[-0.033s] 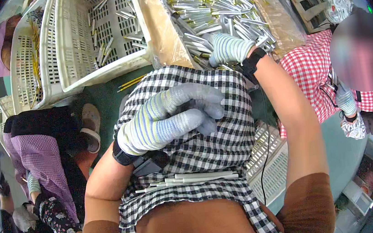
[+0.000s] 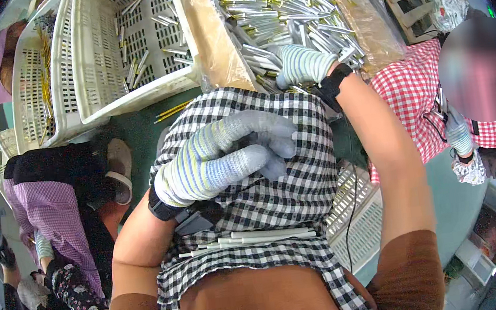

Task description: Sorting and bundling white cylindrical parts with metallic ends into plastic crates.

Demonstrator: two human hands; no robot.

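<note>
My left hand (image 2: 224,156), in a striped knit glove, hovers over my lap. Its fingers are loosely curled, thumb apart from them, with nothing visible between. My right hand (image 2: 305,64), gloved the same way, reaches into a heap of silver metal tubes with yellowish ends (image 2: 284,13). Its thumb and fingers are spread around the near edge of the heap, but the fingertips blend into the tubes, so a grip cannot be made out. Several white rods (image 2: 263,236) lie in a fold of my black-and-white checked apron (image 2: 253,200).
Left of the heap stands a cream slatted crate (image 2: 137,97) with some tubes inside. Brown cardboard (image 2: 216,36) lines the heap's side. Yellow rods (image 2: 174,110) lie beside my knee. Co-workers sit at both sides, one in a red checked garment (image 2: 406,94). Another crate (image 2: 354,228) stands at my right.
</note>
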